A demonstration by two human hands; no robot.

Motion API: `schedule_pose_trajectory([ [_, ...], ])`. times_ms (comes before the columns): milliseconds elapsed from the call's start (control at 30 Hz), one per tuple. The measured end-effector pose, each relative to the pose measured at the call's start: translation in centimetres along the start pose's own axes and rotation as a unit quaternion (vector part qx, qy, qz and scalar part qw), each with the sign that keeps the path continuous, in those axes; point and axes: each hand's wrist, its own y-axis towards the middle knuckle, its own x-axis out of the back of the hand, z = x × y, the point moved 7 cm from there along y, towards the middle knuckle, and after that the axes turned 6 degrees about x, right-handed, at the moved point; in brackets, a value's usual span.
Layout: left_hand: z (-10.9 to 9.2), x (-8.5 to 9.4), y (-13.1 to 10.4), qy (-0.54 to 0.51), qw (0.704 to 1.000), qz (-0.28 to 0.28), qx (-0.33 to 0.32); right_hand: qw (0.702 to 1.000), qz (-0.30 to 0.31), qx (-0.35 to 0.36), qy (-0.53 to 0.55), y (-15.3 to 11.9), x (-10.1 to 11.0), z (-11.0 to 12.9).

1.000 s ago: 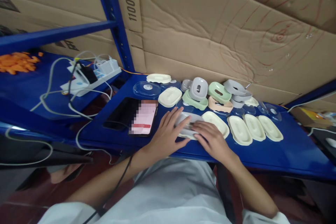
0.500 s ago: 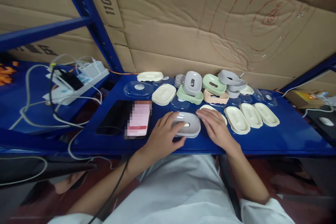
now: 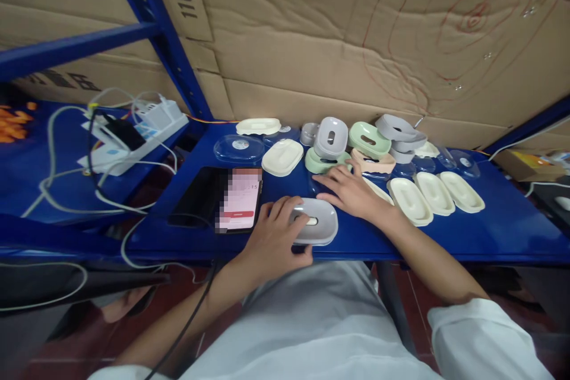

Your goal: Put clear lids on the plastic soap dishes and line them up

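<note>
My left hand (image 3: 276, 231) grips the left end of a grey oval soap dish (image 3: 325, 222) near the table's front edge, fingers over its rim and thumb at the near side. A slot in its middle shows something cream-coloured beneath. My right hand (image 3: 350, 190) is open, fingers and thumb spread over a clear plastic lid (image 3: 314, 183) behind the grey dish. The lid is mostly covered, and whether the fingertips touch it I cannot tell. Just beyond stand a green soap dish (image 3: 323, 163) with a grey one (image 3: 332, 135) on top, and a peach one (image 3: 374, 161).
Several cream trays (image 3: 409, 202) lie on the right, one partly under my right forearm. Another cream tray (image 3: 282, 157) and a clear lid (image 3: 238, 148) lie at the left. A phone (image 3: 240, 202) rests beside my left hand. A power strip (image 3: 133, 136) with cables stands farther left.
My right hand has left the grey soap dish's right side and moved forward and left over the clear lid. My left hand keeps its grip; the dish has shifted slightly nearer me.
</note>
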Motion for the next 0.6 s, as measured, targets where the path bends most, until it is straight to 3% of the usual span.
schedule_pose_trajectory([
  [100, -0.2, 0.2, -0.1, -0.016, 0.999, 0.015, -0.035, 1.000, 0.011, -0.010, 0.008, -0.5, 0.2, -0.2],
  [267, -1.0, -0.1, -0.4, -0.092, 0.985, 0.072, -0.131, 0.991, 0.021, 0.027, 0.128, -0.8, 0.6, 0.2],
  [600, -0.3, -0.3, -0.4, -0.090, 0.989, 0.043, -0.106, 0.993, 0.014, -0.039, 0.108, -0.5, -1.1, 0.0],
])
